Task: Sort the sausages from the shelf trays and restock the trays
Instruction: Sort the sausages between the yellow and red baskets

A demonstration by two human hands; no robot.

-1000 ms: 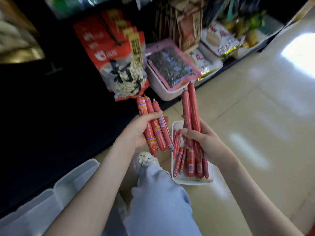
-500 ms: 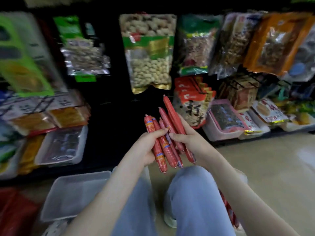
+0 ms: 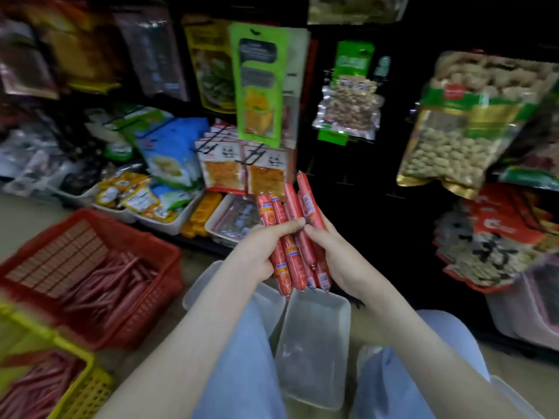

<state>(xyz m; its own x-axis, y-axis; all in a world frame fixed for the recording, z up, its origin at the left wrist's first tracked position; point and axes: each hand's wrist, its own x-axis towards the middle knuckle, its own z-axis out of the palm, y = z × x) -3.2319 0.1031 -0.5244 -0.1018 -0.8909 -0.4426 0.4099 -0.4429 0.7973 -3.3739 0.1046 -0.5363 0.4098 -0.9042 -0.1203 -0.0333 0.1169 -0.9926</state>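
Head view: both hands are up in front of the shelf, pressed together around one bundle of red plastic-cased sausages (image 3: 292,204). Left hand (image 3: 266,246) is curled round the shorter ones with orange labels, and right hand (image 3: 335,252) is curled round the longer plain ones, thumbs almost touching across the front. The bundle stands near upright, directly above a clear rectangular plastic tray (image 3: 311,343) lying on the floor between the knees. Risks as I read it: the casings look slick and the grip is mid-length only, so an inner sausage could slide out of the bottom when either hand loosens to split the bundle. It would probably land in the clear tray, but could bounce onto the floor. The two kinds are touching, so a short one could go along with the long ones into the wrong bin. The red slotted plastic basket (image 3: 151,309) and the yellow plastic basket (image 3: 81,385), off to the left, both hold similar-looking red sticks, too blurred to tell the type, which makes a mis-sort easy. Reaching left might also knock the tray.
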